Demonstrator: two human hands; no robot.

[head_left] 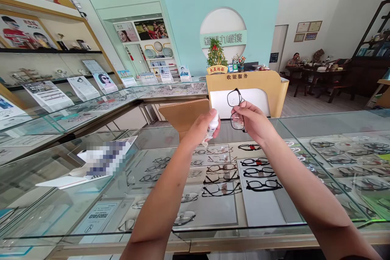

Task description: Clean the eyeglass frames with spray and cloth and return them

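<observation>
Above a glass display counter, my left hand (203, 126) is wrapped round a small white bottle (214, 124), its thumb near the top. A bit of pale cloth or tissue (204, 143) hangs below that hand. My right hand (250, 120) pinches a pair of black-framed eyeglasses (234, 98) near the middle, thumb and fingers at the bridge. The glasses are turned on end, one lens above the other, with whitish marks on the lenses. Bottle and glasses are a short distance apart.
Rows of eyeglasses (263, 185) lie inside the glass counter (146, 215) beneath my arms. A folded leaflet (68, 180) rests on its top at left. Beyond stand a brown chair back (185, 115) and a wooden cashier desk (277, 85). A person (295, 60) sits at a far table.
</observation>
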